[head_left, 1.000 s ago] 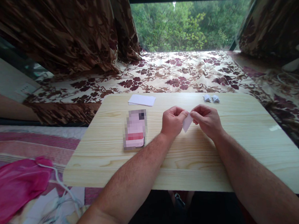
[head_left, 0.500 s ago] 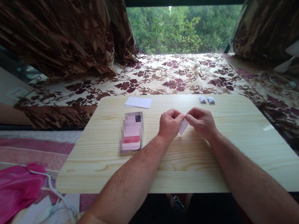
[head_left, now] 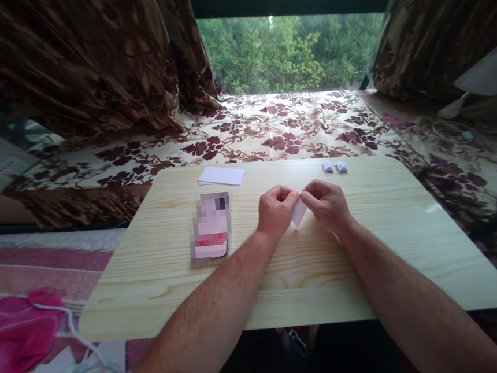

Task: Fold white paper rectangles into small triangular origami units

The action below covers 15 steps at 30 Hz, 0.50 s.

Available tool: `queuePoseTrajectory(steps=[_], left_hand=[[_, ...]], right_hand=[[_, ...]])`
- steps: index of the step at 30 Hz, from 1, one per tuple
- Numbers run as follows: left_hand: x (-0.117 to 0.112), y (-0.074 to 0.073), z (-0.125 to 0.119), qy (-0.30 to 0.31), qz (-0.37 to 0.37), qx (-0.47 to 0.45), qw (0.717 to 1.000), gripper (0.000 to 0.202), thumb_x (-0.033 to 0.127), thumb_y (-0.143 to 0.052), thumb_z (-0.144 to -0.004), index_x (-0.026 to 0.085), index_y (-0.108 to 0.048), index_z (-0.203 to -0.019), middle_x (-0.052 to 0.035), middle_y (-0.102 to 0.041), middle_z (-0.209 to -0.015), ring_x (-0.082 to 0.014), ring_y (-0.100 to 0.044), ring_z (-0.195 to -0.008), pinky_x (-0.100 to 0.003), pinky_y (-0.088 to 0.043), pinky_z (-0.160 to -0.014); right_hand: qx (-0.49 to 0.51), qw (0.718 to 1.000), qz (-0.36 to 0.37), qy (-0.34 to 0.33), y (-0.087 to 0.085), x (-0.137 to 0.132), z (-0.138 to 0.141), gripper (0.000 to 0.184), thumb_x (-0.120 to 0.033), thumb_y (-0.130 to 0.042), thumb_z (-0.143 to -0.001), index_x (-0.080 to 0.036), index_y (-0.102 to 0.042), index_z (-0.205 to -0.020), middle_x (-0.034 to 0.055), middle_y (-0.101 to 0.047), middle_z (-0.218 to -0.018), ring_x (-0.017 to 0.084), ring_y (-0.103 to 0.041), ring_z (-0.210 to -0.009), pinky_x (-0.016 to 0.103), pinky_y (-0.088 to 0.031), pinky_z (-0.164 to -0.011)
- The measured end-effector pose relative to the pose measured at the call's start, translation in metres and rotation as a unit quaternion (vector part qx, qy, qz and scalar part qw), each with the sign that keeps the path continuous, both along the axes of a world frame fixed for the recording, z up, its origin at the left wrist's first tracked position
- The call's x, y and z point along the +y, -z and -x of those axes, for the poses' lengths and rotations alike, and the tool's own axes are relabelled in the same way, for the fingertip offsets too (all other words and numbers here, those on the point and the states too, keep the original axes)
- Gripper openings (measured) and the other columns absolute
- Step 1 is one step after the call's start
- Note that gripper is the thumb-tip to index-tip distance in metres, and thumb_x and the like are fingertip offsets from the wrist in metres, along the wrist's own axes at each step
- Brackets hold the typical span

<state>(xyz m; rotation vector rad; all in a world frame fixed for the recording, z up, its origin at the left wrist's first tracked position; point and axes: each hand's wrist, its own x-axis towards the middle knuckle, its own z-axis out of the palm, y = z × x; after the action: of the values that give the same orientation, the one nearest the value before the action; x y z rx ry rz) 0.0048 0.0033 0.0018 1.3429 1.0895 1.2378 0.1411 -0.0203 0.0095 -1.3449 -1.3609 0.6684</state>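
Between my two hands, above the middle of the table, is a small piece of white paper [head_left: 298,213], its pointed lower part hanging down. My left hand [head_left: 277,208] pinches its upper edge from the left, fingers curled in. From the other side my right hand [head_left: 326,203] pinches it too, and the fingertips of both hands almost meet. The fingers hide the paper's top. Beyond my right hand sit two small folded white paper pieces [head_left: 334,167], side by side, each with a raised peak.
A stack of white paper sheets [head_left: 221,176] lies at the table's back left. Nearer me is a phone [head_left: 211,227], partly pixelated. The pale wooden table [head_left: 152,276] has rounded corners. Pink cloth [head_left: 22,340], a white cable and papers lie on the bed at left.
The whole view has shifted slightly, so the table sits a little further left and lower. Both hands keep their pinch on the paper, with hardly any movement relative to the table.
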Motion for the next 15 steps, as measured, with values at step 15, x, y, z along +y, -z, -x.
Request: queuePoseTrajectory(steps=[15], left_hand=[[0.0045, 0.0041, 0.0016, 0.02, 0.027, -0.018, 0.999, 0.018, 0.03, -0.073, -0.071, 0.015, -0.064, -0.067, 0.002, -0.057, -0.062, -0.0101, -0.048, -0.058, -0.023, -0.037, -0.055]], right_hand=[[-0.027, 0.999, 0.026, -0.04, 0.0037, 0.002, -0.0039, 0.015, -0.026, -0.062, -0.077, -0.017, -0.059, -0.066, -0.0037, -0.049, -0.056, 0.01, -0.04, -0.053, 0.024, -0.029, -0.048]])
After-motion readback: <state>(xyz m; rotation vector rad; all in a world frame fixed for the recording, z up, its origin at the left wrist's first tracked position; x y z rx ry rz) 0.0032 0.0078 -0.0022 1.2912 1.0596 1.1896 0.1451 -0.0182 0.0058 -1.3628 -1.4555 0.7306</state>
